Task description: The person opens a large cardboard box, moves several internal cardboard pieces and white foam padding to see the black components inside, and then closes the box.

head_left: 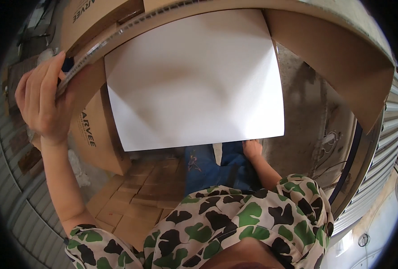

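Observation:
A large brown cardboard sheet [329, 58] arches across the top of the head view, its cut edge showing corrugations. At the left, my left hand [46, 101] is closed on that edge, fingers over the outer side. Below the arch spans a smooth white panel [194, 85], roughly rectangular, filling the middle of the view. Just under the panel's lower edge is my right hand [253, 149], close to my blue trousers [244, 172]. Its fingertips are hidden there, so I cannot tell whether it grips the panel.
Printed brown cartons [98, 130] stand on the left, beyond the white panel. Flat brown cardboard pieces [138, 197] lie beside my legs. A grey concrete floor [297, 103] shows at right, with a white cable [329, 138] on it. Corrugated metal [365, 184] rises at far right.

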Tool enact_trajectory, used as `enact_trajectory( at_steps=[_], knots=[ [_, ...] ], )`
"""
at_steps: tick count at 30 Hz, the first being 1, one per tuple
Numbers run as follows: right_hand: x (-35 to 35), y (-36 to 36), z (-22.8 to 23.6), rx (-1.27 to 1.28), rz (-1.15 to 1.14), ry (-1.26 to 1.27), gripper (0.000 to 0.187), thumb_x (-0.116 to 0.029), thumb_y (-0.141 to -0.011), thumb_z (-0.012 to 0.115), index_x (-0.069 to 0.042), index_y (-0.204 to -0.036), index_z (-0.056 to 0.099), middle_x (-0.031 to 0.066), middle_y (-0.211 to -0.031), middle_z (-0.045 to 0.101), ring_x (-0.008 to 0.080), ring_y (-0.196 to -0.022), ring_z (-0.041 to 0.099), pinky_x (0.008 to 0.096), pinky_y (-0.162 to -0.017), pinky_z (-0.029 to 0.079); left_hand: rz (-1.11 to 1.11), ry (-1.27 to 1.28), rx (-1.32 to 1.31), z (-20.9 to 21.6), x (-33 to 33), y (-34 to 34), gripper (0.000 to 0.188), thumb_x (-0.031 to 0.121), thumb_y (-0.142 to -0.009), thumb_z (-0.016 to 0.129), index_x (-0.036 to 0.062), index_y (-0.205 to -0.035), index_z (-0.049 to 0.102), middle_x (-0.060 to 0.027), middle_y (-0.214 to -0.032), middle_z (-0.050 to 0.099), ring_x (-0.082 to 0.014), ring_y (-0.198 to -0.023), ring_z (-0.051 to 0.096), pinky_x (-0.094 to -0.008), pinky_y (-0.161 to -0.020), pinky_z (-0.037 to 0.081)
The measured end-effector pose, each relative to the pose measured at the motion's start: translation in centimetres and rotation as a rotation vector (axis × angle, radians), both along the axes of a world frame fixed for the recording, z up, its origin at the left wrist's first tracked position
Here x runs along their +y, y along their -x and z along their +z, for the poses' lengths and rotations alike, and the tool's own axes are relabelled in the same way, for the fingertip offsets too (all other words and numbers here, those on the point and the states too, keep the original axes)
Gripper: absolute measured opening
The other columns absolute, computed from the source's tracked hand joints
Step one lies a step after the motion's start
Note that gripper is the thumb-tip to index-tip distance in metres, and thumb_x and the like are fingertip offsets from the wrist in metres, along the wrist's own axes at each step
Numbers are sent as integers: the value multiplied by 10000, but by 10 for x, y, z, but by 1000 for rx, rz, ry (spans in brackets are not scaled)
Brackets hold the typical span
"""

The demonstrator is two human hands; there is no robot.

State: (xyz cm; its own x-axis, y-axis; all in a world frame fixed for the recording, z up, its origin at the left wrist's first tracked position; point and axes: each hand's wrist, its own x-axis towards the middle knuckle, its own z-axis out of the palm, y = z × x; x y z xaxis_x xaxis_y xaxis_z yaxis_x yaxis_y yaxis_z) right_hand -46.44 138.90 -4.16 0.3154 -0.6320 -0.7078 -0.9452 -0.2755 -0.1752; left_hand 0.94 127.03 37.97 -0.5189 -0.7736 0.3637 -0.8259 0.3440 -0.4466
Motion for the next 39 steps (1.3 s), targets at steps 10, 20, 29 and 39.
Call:
enact_trajectory(
  at_steps=[10, 20, 29, 39],
  knots=[
    [-55, -40, 18, 135, 341, -409, 250, -189, -794, 518, -44, -943, 657, 173, -997, 638, 324, -952, 612, 407, -792, 498, -89, -237, 581, -102, 110, 109, 234, 61, -743, 676, 63, -962, 596, -98, -1017, 550, -257, -939, 548, -367, -787, 436],
    [-70, -44, -5, 240, 579, -608, 326, -240, -778, 555, -2, -995, 606, 218, -1042, 608, 375, -974, 586, 434, -812, 478, 836, -1034, 1291, -379, 295, 150, 457, 334, -854, 541, 99, -1243, 497, -140, -1279, 481, -309, -1156, 451, -399, -989, 345],
    [-60, -39, -22, 220, 523, -279, 360, -255, -769, 570, 10, -1012, 581, 240, -1046, 596, 395, -978, 575, 448, -819, 469, 1201, -902, 1181, -419, 274, 244, 453, 368, -881, 420, 158, -1278, 485, -93, -1334, 451, -260, -1228, 409, -363, -993, 357],
    [-75, -41, -38, 148, 630, -160, 404, -273, -759, 586, 24, -1030, 553, 265, -1051, 583, 416, -983, 563, 465, -826, 458, 968, -973, 809, -399, 263, 249, 513, 198, -817, 413, 141, -1327, 416, -82, -1402, 368, -249, -1310, 307, -488, -1063, 222]
  ],
)
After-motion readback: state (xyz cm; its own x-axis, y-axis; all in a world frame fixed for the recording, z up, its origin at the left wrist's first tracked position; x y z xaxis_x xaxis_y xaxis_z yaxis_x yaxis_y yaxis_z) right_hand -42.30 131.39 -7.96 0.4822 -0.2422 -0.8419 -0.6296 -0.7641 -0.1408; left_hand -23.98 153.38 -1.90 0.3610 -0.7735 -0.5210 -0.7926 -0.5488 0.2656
